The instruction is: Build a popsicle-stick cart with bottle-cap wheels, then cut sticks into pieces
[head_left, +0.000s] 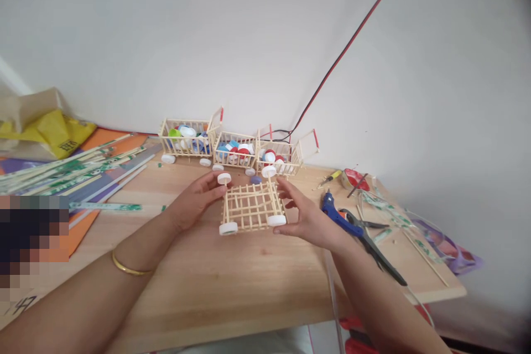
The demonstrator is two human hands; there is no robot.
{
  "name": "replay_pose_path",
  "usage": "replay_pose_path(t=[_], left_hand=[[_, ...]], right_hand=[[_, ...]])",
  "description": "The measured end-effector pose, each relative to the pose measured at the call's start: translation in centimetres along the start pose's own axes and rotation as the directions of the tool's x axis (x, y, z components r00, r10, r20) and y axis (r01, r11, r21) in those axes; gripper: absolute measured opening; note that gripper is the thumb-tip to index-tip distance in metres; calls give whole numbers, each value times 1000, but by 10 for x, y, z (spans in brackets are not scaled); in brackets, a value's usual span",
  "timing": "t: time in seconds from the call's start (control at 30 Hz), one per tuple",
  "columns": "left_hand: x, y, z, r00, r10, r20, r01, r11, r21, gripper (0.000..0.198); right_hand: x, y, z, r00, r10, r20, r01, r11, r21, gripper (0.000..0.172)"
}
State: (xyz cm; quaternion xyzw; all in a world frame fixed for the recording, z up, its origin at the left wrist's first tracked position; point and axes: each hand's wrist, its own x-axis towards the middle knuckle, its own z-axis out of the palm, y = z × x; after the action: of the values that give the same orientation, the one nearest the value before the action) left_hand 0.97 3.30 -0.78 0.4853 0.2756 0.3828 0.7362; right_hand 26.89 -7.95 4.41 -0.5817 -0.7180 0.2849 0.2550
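A small cart made of thin wooden sticks (249, 210) is tipped with its lattice underside and white round wheels facing me. My left hand (197, 199) is closed on its left side, thumb and fingers close to the upper left wheel (224, 178). On the opposite side my right hand (307, 218) curves around the cart, its thumb by the lower right wheel (276, 220). The fingertips behind the cart are partly hidden. Just beyond it lies a blue-purple bottle cap (255, 180).
Three stick carts, left (186, 146), middle (234, 150) and right (280, 157), hold coloured caps by the wall. A blue glue gun (338, 213), black-handled pliers (379, 251) and a red bowl (355, 179) lie right. Wrapped sticks (83, 168) and a yellow bag (53, 131) lie left.
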Motion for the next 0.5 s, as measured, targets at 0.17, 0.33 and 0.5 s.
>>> replay_pose_path(t=[0.17, 0.33, 0.5], left_hand=[[0, -1, -4, 1000, -30, 3, 30, 999, 22, 42], [-1, 2, -5, 999, -44, 18, 42, 995, 94, 47], [-2, 9, -4, 999, -31, 29, 24, 978, 206, 44]], right_hand=[[7, 1, -4, 999, -49, -2, 49, 998, 32, 88], [15, 2, -14, 996, -76, 52, 69, 990, 125, 80], [20, 6, -19, 993, -96, 66, 85, 985, 148, 77]])
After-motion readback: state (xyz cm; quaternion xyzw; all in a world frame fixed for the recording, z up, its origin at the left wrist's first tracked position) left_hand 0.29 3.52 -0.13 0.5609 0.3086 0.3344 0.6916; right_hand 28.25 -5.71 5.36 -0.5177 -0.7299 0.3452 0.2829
